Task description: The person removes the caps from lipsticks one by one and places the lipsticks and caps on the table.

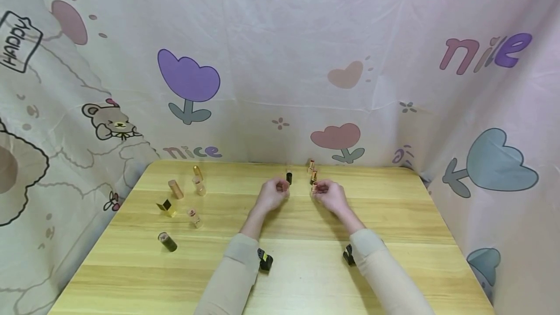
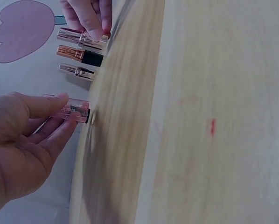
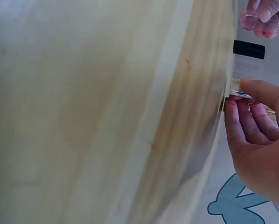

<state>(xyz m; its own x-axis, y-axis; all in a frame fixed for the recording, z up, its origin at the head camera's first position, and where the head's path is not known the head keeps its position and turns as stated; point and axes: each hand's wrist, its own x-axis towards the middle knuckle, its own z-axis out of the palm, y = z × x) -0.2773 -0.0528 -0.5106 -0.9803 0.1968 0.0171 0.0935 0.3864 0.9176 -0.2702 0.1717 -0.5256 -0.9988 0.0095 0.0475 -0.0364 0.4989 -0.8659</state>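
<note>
Pinching: left hand [image 1: 271,195], a clear lipstick cap [image 2: 73,108]; right hand [image 1: 331,196], at the left's three o'clock, a gold lipstick [image 2: 70,35].

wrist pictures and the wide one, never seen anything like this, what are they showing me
There is no robot here: a person works with two bare hands. The wide picture comes from a head camera looking forward and down; the other two come from a camera on each wrist, so they look turned sideways. The black gadget by the left wrist is probably one of those cameras.

On the wooden table, six small containers stand toward the left. The left hand pinches a clear tube; the right hand pinches a lipstick. Two more lipsticks stand beyond the right hand, and a black tube stands between the hands, a little farther back.
</note>
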